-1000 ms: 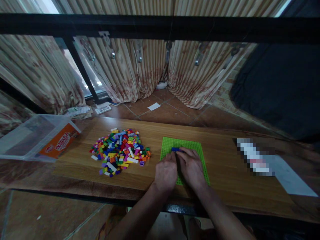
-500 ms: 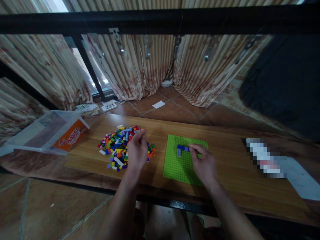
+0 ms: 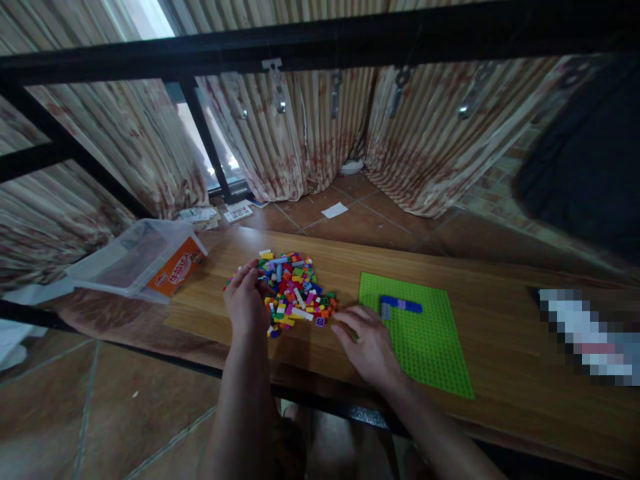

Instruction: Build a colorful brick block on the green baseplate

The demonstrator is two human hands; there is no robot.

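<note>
A heap of small coloured bricks (image 3: 295,293) lies on the wooden table (image 3: 500,347). My left hand (image 3: 245,303) rests on the heap's left edge, fingers bent down into the bricks; what they grip is hidden. To the right lies a green baseplate (image 3: 425,340) with a blue bar of bricks (image 3: 403,305) and a grey brick (image 3: 385,311) pressed onto it. My right hand (image 3: 367,340) lies flat on the table between the heap and the baseplate's left edge, fingers stretched toward the bricks, holding nothing.
A clear plastic tub with an orange label (image 3: 145,263) lies tipped on its side at the table's left end. A black metal frame (image 3: 320,40) crosses overhead. Striped curtains (image 3: 310,140) hang behind, above a tiled floor with papers.
My left hand has slid to the left edge of the brick heap. My right hand has left the blue bricks on the baseplate and moved left onto the table. The view has swung left.
</note>
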